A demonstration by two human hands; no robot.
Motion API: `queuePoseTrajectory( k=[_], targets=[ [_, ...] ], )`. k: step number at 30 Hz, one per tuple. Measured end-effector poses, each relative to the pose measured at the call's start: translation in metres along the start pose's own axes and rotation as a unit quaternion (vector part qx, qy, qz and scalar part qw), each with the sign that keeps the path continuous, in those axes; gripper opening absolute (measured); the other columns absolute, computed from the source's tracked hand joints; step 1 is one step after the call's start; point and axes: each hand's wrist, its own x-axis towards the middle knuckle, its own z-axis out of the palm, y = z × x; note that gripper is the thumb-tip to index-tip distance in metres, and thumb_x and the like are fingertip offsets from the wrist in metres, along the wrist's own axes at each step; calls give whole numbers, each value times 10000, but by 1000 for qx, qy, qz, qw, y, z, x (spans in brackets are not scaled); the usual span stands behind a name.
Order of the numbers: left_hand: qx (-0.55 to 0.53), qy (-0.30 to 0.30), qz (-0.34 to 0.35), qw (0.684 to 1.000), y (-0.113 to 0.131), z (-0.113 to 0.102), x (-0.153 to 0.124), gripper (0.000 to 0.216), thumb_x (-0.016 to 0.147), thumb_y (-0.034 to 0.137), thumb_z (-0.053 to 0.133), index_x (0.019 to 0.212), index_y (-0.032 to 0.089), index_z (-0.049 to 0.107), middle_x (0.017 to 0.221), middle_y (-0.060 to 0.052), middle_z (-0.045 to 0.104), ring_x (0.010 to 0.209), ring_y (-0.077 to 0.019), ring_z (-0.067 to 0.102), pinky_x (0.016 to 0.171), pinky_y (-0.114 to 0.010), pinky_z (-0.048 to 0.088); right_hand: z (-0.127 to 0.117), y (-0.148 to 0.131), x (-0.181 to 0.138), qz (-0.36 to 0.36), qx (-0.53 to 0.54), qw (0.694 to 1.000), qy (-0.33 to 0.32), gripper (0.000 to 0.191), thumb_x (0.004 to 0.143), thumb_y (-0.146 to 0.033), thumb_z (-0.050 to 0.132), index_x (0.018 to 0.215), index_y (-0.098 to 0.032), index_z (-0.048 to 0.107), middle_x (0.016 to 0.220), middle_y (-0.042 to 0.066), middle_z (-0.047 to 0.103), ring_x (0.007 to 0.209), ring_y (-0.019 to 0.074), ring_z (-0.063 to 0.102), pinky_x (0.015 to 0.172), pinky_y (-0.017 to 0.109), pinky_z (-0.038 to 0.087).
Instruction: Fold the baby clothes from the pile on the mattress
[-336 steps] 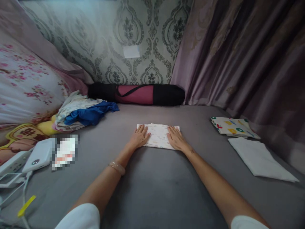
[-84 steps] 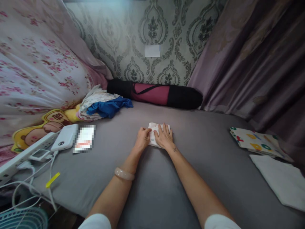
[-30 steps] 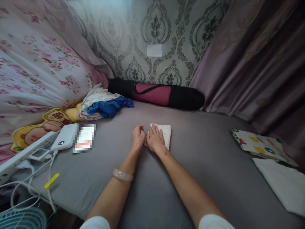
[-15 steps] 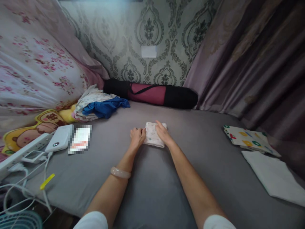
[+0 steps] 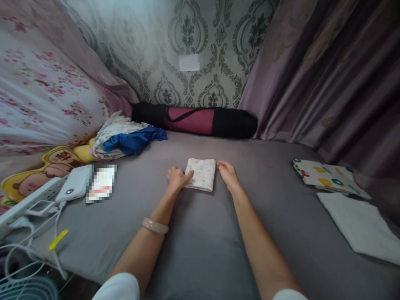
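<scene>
A small folded cloth (image 5: 202,175), white with a faint print, lies on the grey bed sheet (image 5: 200,241) between my hands. My left hand (image 5: 178,177) rests at its left edge. Its thumb lies over that edge while the other fingers spread on the sheet, so the hand is open. Just right of the cloth, apart from it, is my right hand (image 5: 229,174). Its fingers are loosely bent and nothing shows in them; the hand looks open. A pale bangle (image 5: 155,226) circles my left wrist.
At right lie a letter-print folded cloth (image 5: 331,177) and a white folded cloth (image 5: 359,225). A black and maroon long bag (image 5: 193,121) lines the wall. Left are crumpled clothes (image 5: 134,139), a power bank (image 5: 74,185), a power strip (image 5: 40,193) and white cables.
My right hand has come off the cloth and moved to its right side. My left thumb now lies on the cloth's left edge. The view has shifted slightly.
</scene>
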Motion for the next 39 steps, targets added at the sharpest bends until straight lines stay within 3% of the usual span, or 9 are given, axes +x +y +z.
queuePoseTrajectory(
  k=[6,11,16,21,25,30,33,36,39],
  targets=[
    [-49,9,10,999,0,3,2,452,737,589,635,609,156,653,942,-233,641,1043,-418,558,832,-450,417,-2,-7,-3,26,45,999,-14,343,814,-129,450,1078,-174,663,1143,106,698,1033,163,659,935,323,498],
    [-259,-24,19,965,8,3,-3,364,727,510,645,609,167,609,603,-62,570,659,-239,589,579,-289,376,-2,-20,-14,76,113,990,-49,269,832,-168,523,1063,-162,662,1138,131,684,950,178,675,867,325,540],
    [-403,83,71,908,31,-3,-25,266,730,416,669,732,181,542,635,15,562,583,-132,519,536,-219,362,-2,-43,-31,95,154,978,-107,268,916,-255,504,1136,-151,618,1206,158,647,947,184,665,846,334,544],
    [-353,167,174,904,48,-15,-54,149,823,323,607,910,211,562,788,3,649,668,-133,586,640,-236,456,0,-63,-46,97,233,948,-195,443,991,-459,362,1242,-154,561,1260,167,626,1060,213,636,845,364,537],
    [-273,215,300,888,57,-20,-70,213,840,258,591,1047,205,587,1151,-100,671,996,-214,633,879,-355,498,2,-70,-52,61,280,925,-250,466,943,-562,424,1180,-208,612,1145,91,691,1015,211,658,825,343,545],
    [-247,154,399,869,65,-22,-82,261,908,275,518,1123,179,628,1342,-141,579,1265,-258,508,1089,-435,384,4,-62,-46,21,314,936,-154,379,771,-423,721,1056,-189,633,984,70,736,919,226,693,823,337,554],
    [-340,122,325,874,62,-19,-79,298,968,278,374,1088,193,634,1298,-114,604,1232,-212,538,1070,-376,409,2,-53,-37,46,280,955,-84,301,788,-345,692,1036,-193,615,924,63,746,887,236,707,799,359,571],
    [-406,132,155,891,52,-12,-62,307,959,332,396,1158,195,585,1287,-108,593,1214,-206,538,1034,-347,428,-4,-49,-31,66,241,966,-66,218,840,-283,611,1042,-201,604,893,60,751,920,250,710,806,387,580],
    [-462,37,36,885,41,-3,-42,393,954,411,393,1218,172,559,1210,-120,635,1156,-228,576,948,-352,484,-11,-49,-26,74,239,964,-92,214,854,-241,574,1063,-198,597,922,70,754,972,263,702,834,416,580]
  ],
)
